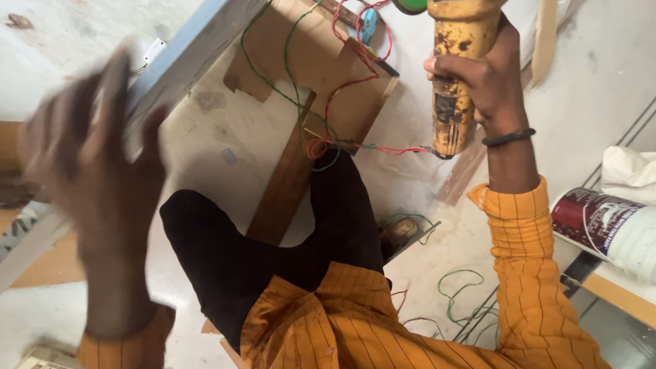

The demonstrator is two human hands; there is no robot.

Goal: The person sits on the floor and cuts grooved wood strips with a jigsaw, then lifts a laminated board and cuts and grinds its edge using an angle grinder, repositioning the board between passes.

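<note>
My right hand point(488, 75) grips a worn yellow power tool point(456, 61) by its body, held upright at the top right; red and green wires point(328, 130) trail from its lower end. My left hand point(96, 157) is raised at the left, blurred, fingers spread, holding nothing, in front of a long grey-blue bar point(195, 44). Below me are my dark trousers point(273, 239) and orange striped shirt point(355, 321).
A brown wooden strip point(283, 188) and a cardboard piece point(307, 55) lie on the pale floor under tangled wires. A white and maroon container point(605, 229) lies at the right beside a white bag point(632, 174). More loose wires point(458, 301) sit near my right side.
</note>
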